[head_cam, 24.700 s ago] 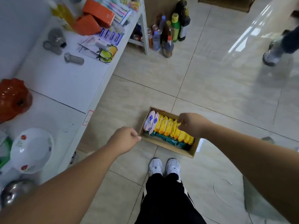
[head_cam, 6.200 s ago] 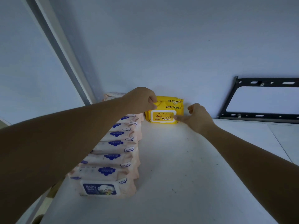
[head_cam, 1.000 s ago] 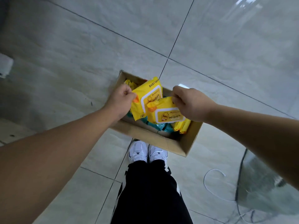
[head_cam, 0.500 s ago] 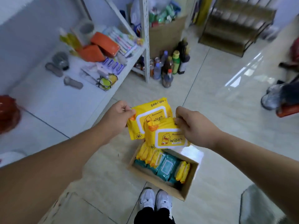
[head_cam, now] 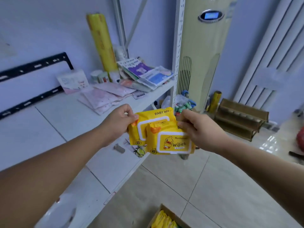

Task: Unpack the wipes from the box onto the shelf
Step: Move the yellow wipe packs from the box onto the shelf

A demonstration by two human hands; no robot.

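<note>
Front pack (head_cam: 171, 142) overlaps rear pack (head_cam: 154, 115); box (head_cam: 174, 215) cut off below.

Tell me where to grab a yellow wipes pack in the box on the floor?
Pinch its thin top edge, coming straight down. The boxed packs stand on edge, side by side in the cardboard box, so only their tops show and the wall blocks the sides. The left hand grips the rear pack, the right hand the front pack; shelve those first.
</note>
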